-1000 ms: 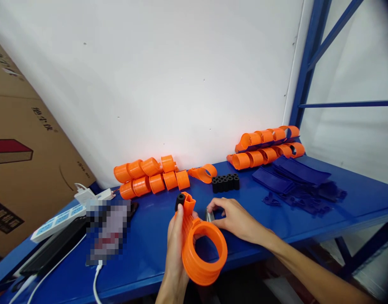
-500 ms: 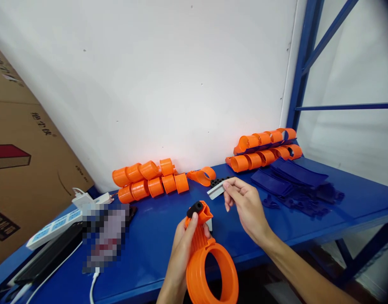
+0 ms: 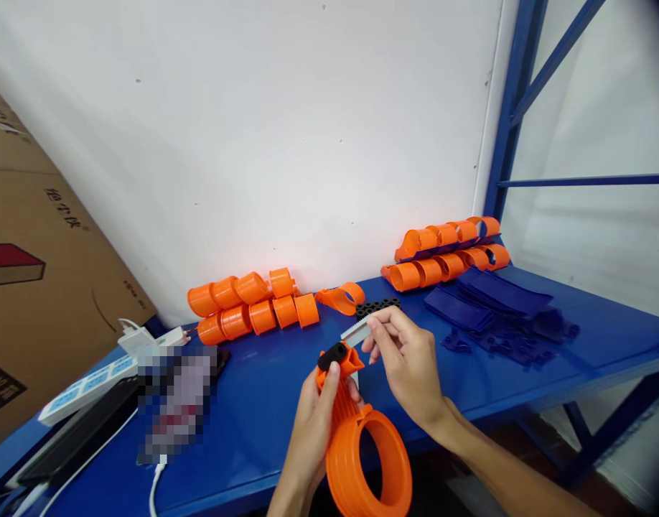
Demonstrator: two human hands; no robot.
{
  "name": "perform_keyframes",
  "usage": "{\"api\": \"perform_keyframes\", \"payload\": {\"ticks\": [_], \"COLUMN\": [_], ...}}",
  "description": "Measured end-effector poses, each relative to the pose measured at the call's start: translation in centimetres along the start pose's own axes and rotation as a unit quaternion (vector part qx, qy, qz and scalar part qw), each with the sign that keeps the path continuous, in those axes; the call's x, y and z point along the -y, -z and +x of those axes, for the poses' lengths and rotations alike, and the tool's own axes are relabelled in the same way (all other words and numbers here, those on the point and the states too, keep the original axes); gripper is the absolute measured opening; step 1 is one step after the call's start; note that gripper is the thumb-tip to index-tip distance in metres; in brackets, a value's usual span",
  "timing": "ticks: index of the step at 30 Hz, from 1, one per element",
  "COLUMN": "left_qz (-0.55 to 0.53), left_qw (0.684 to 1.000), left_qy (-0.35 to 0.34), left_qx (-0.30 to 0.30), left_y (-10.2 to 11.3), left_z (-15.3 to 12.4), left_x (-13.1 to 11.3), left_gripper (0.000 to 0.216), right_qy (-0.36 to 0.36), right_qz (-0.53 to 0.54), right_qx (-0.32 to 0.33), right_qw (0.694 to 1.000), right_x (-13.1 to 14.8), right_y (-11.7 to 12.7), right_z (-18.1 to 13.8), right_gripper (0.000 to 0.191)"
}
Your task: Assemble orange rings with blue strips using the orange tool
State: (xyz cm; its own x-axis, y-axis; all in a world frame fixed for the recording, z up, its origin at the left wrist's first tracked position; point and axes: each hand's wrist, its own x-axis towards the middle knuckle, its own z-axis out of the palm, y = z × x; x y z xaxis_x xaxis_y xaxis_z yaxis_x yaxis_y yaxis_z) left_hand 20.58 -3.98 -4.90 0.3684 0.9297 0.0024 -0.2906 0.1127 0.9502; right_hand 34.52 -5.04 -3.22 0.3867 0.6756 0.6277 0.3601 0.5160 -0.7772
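My left hand [image 3: 316, 413] is wrapped around the neck of an orange tape dispenser [image 3: 343, 459], its wide ring hanging down toward me. A black foam roller [image 3: 332, 356] lies across the dispenser's upper end, with my thumb against it. Between the thumb and fingers of my right hand [image 3: 408, 359] is a toothed metal blade [image 3: 356, 330], teeth facing up and away. The blade's left end is just above the dispenser's head; I cannot tell whether they touch. Part of a pale piece shows behind the dispenser, mostly hidden by my left fingers.
Stacked orange dispenser parts [image 3: 254, 316] stand at the back left, others [image 3: 442, 269] at the back right. Black rollers [image 3: 380, 307] lie behind my right hand. Blue plastic pieces [image 3: 491, 312] spread to the right. A power strip [image 3: 92, 380] and cables occupy the left.
My right hand has moved left and slightly down, bringing the blade closer to the dispenser's head. The dispenser in my left hand has shifted slightly right.
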Motion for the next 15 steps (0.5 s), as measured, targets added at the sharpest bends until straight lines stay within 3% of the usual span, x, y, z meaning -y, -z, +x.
{"api": "perform_keyframes", "payload": {"ticks": [6,15], "left_qz": [0.015,0.026], "left_qw": [1.000,0.999], "left_qy": [-0.014,0.000], "left_qx": [0.013,0.029], "left_y": [0.0,0.0], "left_z": [0.2,0.0], "left_x": [0.0,-0.2], "left_gripper": [0.034,0.037], "right_qy": [0.170,0.260], "right_qz": [-0.116,-0.116], "right_qx": [-0.031,0.080], "right_qw": [0.978,0.955], "right_x": [-0.4,-0.2], "right_y": [0.0,0.4], "right_z": [-0.2,1.0], "right_gripper": [0.014,0.017]}}
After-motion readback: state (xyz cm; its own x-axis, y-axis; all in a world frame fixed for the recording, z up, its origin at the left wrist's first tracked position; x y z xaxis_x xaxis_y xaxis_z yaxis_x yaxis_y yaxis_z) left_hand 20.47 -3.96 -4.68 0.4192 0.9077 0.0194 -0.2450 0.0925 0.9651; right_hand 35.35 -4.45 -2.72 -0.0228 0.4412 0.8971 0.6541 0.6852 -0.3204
